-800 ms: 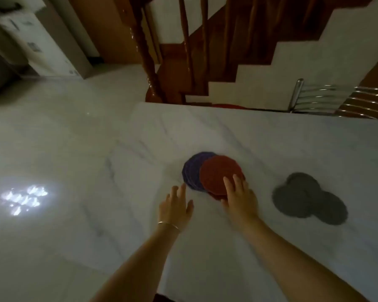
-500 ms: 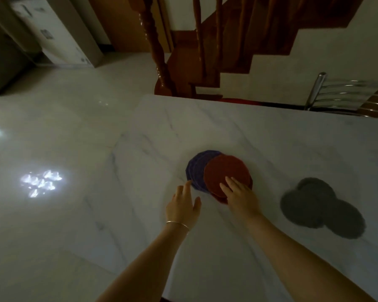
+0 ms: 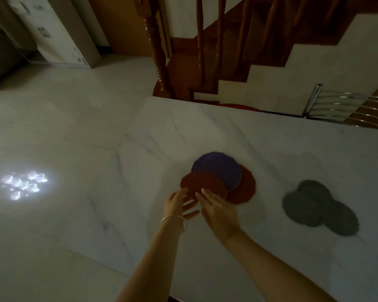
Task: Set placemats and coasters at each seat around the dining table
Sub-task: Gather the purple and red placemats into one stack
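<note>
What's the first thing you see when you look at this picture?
Red and purple round mats overlap mid-table, with the left hand and right hand on the front red mat. Three grey mats lie to their right, and a bright light patch glows on the floor.

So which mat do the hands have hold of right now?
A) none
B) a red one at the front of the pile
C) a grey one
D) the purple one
B: both hands, left and right, grip the near red mat, which overlaps the purple mat; the grey mats lie untouched.
</note>
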`<state>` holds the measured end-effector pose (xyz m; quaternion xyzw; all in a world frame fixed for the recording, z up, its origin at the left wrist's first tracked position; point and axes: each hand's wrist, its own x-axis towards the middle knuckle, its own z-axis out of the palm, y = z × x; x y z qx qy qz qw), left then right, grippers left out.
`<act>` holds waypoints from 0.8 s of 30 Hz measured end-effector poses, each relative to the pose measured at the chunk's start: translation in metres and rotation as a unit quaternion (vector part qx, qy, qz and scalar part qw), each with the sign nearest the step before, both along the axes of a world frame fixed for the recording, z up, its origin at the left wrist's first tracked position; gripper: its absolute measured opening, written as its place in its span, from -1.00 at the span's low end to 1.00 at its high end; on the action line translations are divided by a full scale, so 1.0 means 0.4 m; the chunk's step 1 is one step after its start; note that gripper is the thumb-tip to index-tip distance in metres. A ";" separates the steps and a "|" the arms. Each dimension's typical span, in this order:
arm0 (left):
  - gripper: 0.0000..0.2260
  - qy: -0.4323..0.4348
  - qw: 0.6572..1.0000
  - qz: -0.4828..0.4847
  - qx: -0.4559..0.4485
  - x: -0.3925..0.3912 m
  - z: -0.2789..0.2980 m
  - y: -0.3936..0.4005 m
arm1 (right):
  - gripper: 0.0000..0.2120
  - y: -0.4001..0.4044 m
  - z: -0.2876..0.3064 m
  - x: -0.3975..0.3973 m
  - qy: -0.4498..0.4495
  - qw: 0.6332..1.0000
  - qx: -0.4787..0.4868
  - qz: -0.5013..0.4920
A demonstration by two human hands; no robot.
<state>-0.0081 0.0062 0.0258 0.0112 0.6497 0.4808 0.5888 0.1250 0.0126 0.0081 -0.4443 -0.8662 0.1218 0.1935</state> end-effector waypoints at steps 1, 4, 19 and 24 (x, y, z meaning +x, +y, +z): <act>-0.90 -0.007 1.000 0.012 -0.004 -0.016 -0.002 -0.012 | -0.53 -0.019 -0.002 -0.018 -0.007 1.000 -0.005 0.009; -0.86 -0.029 0.999 0.041 -0.007 -0.069 -0.010 -0.056 | -0.55 -0.068 -0.016 -0.067 -0.016 1.000 -0.010 0.022; -0.80 0.010 0.993 0.119 0.003 -0.215 -0.062 -0.181 | -0.34 0.130 -0.081 -0.033 -0.233 0.957 -0.120 -0.125; -0.80 0.002 0.991 0.134 0.010 -0.213 -0.065 -0.183 | -0.44 0.195 -0.091 -0.004 -0.308 0.929 -0.183 -0.092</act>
